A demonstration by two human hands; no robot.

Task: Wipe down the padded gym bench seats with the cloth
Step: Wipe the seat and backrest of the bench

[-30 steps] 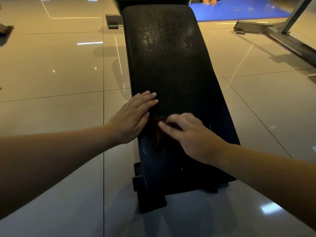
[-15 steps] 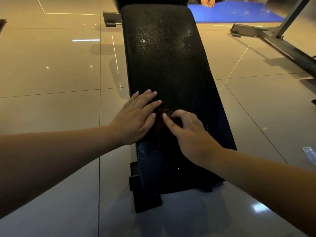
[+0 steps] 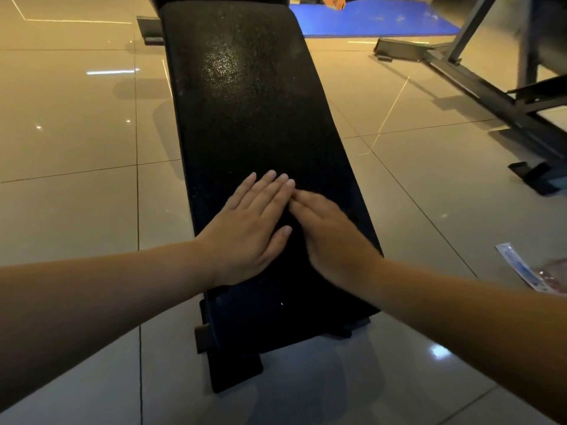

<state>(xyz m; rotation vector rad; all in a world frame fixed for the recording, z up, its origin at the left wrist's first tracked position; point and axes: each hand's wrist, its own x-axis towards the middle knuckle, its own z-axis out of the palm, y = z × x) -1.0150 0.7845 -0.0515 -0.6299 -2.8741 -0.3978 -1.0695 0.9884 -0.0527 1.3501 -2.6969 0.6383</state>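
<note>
Both your hands are on the near half of the padded bench seat (image 3: 245,102).

Your left hand (image 3: 245,237) lies flat on the black pad, released, with fingers straight and close together and the thumb spread toward your right hand (image 3: 331,240). The right hand rests just beside it on the pad, its fingers reaching toward the left fingertips until they almost touch. It is blurred, so you cannot tell whether it is grasping anything, and the cloth cannot be made out on the dark pad under it. The bench seat runs away from you across the glossy tiled floor (image 3: 76,133), with its dark foot (image 3: 233,372) at the near end. Beyond the seat's far right corner lies a blue mat (image 3: 368,16), and a grey metal frame (image 3: 491,87) stands well to the seat's right. A flat printed packet (image 3: 515,268) lies on the floor right of the near end.
</note>
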